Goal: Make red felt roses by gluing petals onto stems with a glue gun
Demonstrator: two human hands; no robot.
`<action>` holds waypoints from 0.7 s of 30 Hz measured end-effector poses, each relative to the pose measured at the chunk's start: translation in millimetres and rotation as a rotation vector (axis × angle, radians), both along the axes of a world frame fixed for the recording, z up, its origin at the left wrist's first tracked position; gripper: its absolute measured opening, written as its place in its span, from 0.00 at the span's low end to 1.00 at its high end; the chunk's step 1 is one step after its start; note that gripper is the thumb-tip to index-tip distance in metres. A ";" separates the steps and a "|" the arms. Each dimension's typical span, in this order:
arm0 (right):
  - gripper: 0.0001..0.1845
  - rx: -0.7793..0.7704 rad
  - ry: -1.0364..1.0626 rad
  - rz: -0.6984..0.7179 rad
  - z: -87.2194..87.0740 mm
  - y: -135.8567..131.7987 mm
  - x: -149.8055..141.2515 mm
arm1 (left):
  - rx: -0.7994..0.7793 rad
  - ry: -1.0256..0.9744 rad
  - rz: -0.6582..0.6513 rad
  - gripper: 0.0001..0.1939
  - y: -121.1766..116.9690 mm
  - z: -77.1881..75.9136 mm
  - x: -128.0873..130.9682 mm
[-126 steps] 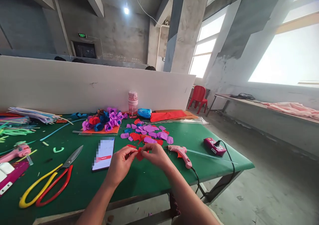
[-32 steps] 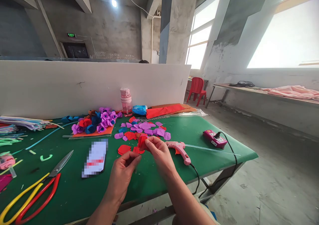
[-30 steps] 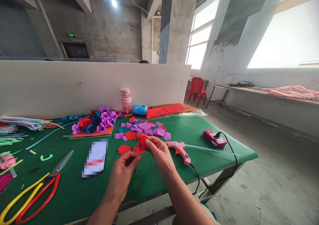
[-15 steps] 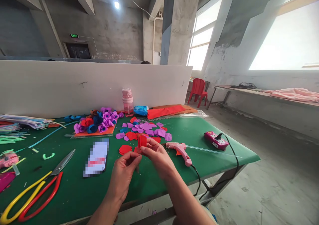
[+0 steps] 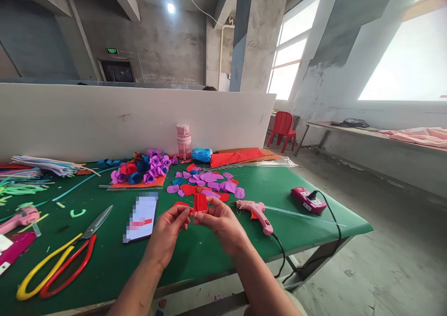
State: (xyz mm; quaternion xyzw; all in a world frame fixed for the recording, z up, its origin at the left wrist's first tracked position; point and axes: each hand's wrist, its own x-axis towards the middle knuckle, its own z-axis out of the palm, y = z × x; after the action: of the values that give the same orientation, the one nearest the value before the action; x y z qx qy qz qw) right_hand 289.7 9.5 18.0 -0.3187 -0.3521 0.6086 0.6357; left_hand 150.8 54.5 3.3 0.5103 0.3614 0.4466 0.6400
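Note:
Between the fingertips of both hands is a small curled piece of red crepe paper [image 5: 200,202], like a flower petal rolled upright. My right hand [image 5: 223,225] grips it from the right, with thumb and fingers closed on its lower side. At its lower left edge, my left hand [image 5: 169,230] is pinched closed, the tips touching the red paper. Loose purple petals [image 5: 209,177] and red petals lie scattered just beyond the hands. A pink glue gun [image 5: 256,212] rests to the right of my right hand.
Finished paper flowers [image 5: 143,167] are heaped at the back left. Nearer lie scissors [image 5: 89,232] and a phone [image 5: 141,216]. A pink bottle [image 5: 183,143] stands by the white partition [image 5: 139,120]. A magenta power box [image 5: 309,199] trails a black cord off the right edge.
The view has swung slightly left. My left hand has moved a little left and up along the red paper, which now shows its broader side. My right hand keeps hold.

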 end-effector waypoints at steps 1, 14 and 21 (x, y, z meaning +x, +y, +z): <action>0.23 -0.009 0.018 0.027 -1.7 -0.3 -2.3 | -0.036 -0.050 -0.036 0.10 1.7 -1.8 -0.6; 0.21 -0.038 0.055 0.074 -10.6 0.9 -8.6 | -0.161 -0.312 -0.179 0.05 0.3 -1.7 -1.9; 0.21 -0.066 0.049 0.083 -9.1 0.6 -9.4 | -0.168 -0.322 -0.133 0.06 1.1 -3.2 -0.1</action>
State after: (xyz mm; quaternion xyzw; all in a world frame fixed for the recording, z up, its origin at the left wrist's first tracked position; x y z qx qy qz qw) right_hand 280.3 10.1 8.8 -0.3095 -0.3290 0.6533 0.6075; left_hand 150.7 55.6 0.1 0.3998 0.2559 0.4473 0.7580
